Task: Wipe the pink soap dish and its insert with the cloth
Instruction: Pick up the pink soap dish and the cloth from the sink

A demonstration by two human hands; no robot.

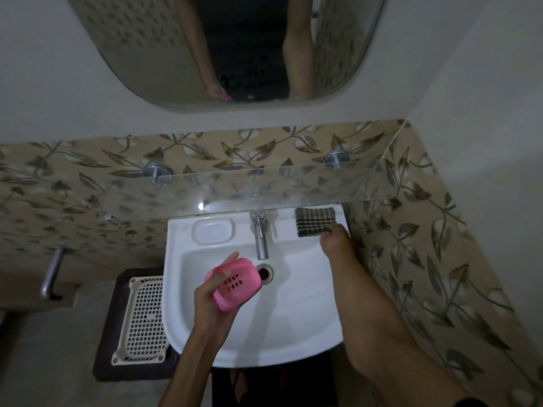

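My left hand (212, 295) holds the pink soap dish (233, 282) tilted over the white basin (293, 304). Its slotted insert sits inside the dish and faces me. The checked cloth (314, 220) lies folded on the basin's back right ledge. My right hand (335, 237) reaches to the cloth's near right corner, fingertips touching its edge; whether it grips the cloth I cannot tell.
A chrome tap (260, 233) stands at the basin's back centre above the drain (266, 273). A moulded soap recess (213, 230) is at back left. A glass shelf (249, 186) juts out above the basin. A cream perforated tray (144, 318) lies below on the left.
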